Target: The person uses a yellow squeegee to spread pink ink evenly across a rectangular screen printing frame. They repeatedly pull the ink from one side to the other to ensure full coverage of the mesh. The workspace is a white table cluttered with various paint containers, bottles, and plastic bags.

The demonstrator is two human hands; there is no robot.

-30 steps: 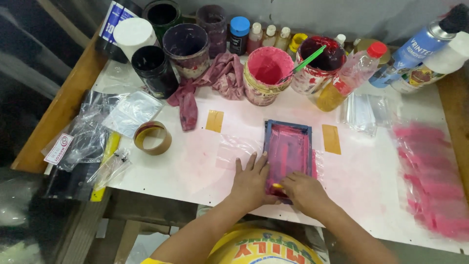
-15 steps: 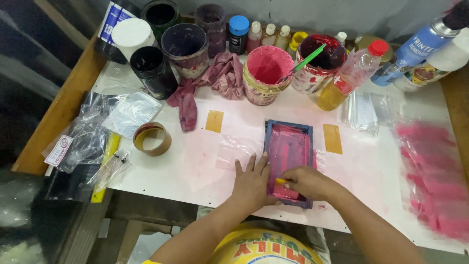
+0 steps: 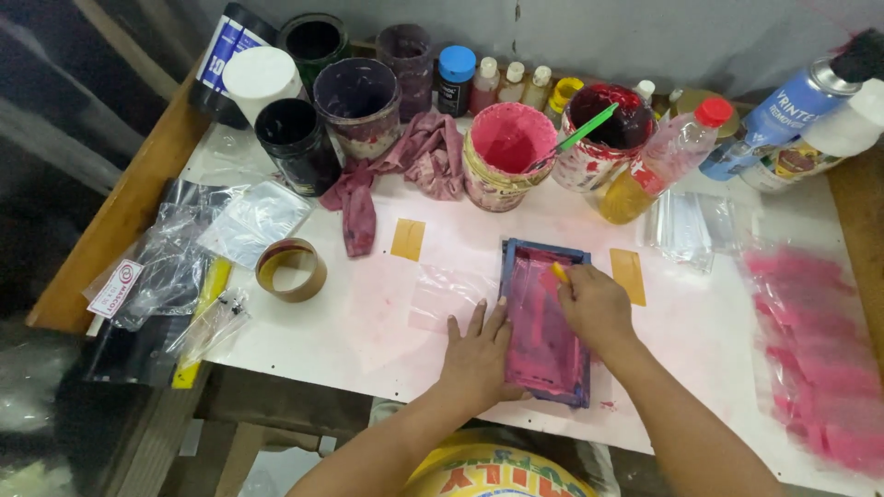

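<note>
White and pink-stained, the worktable (image 3: 368,340) carried a small blue-framed printing screen (image 3: 543,322) near its front edge, its mesh soaked in magenta ink. Behind the screen stood a pink paint tub (image 3: 505,156), a maroon rag (image 3: 405,170) and dark pots. Left of the screen lay a tape roll (image 3: 290,270). The left hand (image 3: 479,354) pressed flat on the screen's left frame edge, fingers spread. The right hand (image 3: 597,308) rested on the mesh, fingers closed around a yellow squeegee (image 3: 559,272) near the screen's far end.
</note>
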